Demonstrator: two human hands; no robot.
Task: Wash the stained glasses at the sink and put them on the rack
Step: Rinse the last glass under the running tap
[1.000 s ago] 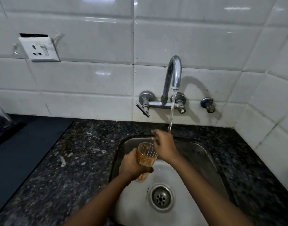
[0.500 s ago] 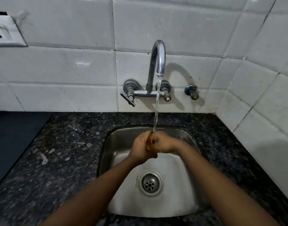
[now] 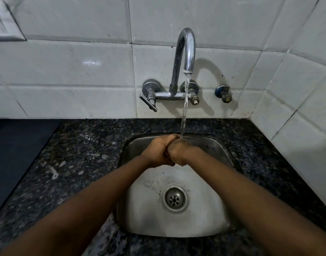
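Rinsing under way, head view, the only view supplied: left hand [image 3: 158, 154] and right hand [image 3: 178, 153] are pressed together at centre frame, above the back of the sink [image 3: 219, 154], with the water stream [image 3: 184, 108] landing where they meet. Grip state: both sets of fingers are curled inward and closed against each other, but what they close on is hidden; no glass can be made out between them, so I cannot tell whether either hand is clamped on one. Location of the task's item: presumably enclosed in the clasped hands, not confirmed; no rack appears anywhere in frame. Risks, as judgement: a wet glass held out of sight between slick palms could slip and strike the steel basin; squeezing thin glass from both sides could crack it; the flow hitting knuckles instead of the glass mouth could leave the stain unrinsed and splash the counter [image 3: 84, 163]. Count: hands, two; forearms, two; sink, one; drain [image 3: 175, 199], one, lower centre; tap spout [image 3: 186, 48], one, upper centre; lever handle [image 3: 148, 103], one; side valve [image 3: 223, 94], one, right of the tap; wall socket [image 3: 5, 24], one, partly cut off at upper left; glasses visible, none.
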